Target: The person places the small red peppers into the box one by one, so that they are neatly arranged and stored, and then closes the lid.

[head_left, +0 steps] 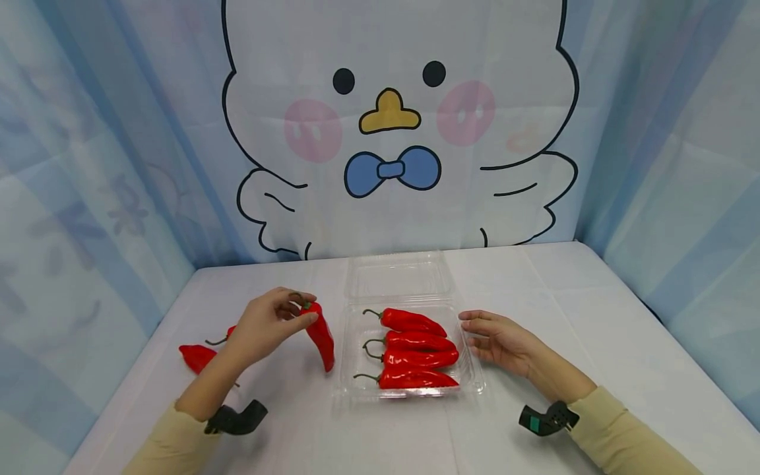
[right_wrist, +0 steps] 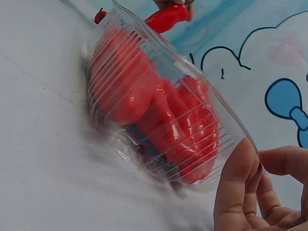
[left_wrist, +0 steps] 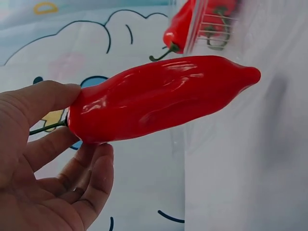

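My left hand (head_left: 270, 326) pinches a red pepper (head_left: 321, 338) near its stem end, thumb on one side and fingers on the other. The pepper hangs tip-down just left of a clear plastic clamshell box (head_left: 351, 382); in the left wrist view it spans the middle. Several red peppers (head_left: 418, 359) lie side by side in the box, stems to the left. At the box's right rim, my right hand (head_left: 505, 343) holds the edge between thumb and finger, as the right wrist view shows.
Beyond the tray part, the box's transparent lid (head_left: 399, 277) lies folded back. Two more red peppers (head_left: 197, 357) rest on the white table (head_left: 410, 435) at the left, partly hidden by the left forearm. A printed curtain (head_left: 392, 218) stands behind the table.
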Demonstrator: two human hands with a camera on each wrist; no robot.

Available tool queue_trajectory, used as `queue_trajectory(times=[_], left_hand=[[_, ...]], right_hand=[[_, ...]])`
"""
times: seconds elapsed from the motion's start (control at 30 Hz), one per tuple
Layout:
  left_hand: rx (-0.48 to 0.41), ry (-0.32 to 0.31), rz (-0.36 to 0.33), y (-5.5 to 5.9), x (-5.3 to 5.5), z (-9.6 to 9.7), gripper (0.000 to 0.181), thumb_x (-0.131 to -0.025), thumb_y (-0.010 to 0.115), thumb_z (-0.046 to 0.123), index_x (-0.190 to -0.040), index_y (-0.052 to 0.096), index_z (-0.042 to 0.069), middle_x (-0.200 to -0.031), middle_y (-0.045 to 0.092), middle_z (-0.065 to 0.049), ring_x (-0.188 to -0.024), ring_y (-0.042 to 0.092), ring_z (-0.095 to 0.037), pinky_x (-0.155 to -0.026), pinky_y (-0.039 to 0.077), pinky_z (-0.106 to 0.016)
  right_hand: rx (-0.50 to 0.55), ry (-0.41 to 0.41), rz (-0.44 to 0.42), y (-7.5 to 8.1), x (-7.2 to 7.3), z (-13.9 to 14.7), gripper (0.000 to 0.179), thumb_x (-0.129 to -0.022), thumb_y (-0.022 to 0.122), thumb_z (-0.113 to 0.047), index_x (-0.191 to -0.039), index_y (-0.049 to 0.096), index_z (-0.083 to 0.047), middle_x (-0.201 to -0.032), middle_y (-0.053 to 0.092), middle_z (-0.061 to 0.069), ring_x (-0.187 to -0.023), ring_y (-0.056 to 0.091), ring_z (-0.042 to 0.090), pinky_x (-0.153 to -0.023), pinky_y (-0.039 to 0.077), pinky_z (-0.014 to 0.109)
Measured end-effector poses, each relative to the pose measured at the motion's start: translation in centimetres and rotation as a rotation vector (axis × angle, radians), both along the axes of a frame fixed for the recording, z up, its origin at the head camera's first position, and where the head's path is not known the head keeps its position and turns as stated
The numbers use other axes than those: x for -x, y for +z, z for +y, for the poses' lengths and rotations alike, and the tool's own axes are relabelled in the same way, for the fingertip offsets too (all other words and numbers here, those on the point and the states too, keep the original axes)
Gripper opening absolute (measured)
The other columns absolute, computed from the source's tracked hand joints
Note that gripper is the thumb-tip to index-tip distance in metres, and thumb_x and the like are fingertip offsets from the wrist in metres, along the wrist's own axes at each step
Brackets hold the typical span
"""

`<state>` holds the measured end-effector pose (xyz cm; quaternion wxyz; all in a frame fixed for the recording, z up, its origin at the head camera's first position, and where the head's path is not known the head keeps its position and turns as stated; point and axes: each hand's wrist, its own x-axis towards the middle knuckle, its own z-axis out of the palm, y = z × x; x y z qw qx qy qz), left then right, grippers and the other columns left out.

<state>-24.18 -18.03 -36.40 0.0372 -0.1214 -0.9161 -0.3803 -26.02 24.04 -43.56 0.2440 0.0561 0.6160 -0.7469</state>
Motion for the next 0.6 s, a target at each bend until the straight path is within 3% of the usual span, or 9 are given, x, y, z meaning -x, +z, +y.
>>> queue_trajectory(times=[0.2, 0.6], left_hand=[[-0.035, 0.007, -0.041, 0.7, -0.3, -0.6, 0.037, -0.095, 0.076, 0.027, -0.128, 0.07, 0.011, -0.116, 0.071, -0.01, -0.101, 0.069, -0.026, -0.084, 0.062, -0.036], [-0.073, 0.049, -0.042, 1.8, -0.9, -1.2, 0.038, -0.097, 0.073, 0.034, -0.128, 0.067, 0.013, -0.117, 0.071, -0.011, -0.101, 0.069, -0.026, -0.083, 0.06, -0.035]], right_hand=[[0.009, 0.001, -0.005, 0.0, -0.1, 0.0, 0.031, -0.105, 0.058, -0.019, -0.133, 0.05, -0.007, -0.105, 0.062, 0.0, -0.081, 0.063, 0.009, -0.076, 0.06, 0.021], [-0.001, -0.005, 0.0, 0.1, 0.0, -0.2, 0.032, -0.105, 0.058, -0.02, -0.133, 0.05, -0.007, -0.105, 0.062, 0.0, -0.084, 0.063, 0.01, -0.077, 0.06, 0.021]])
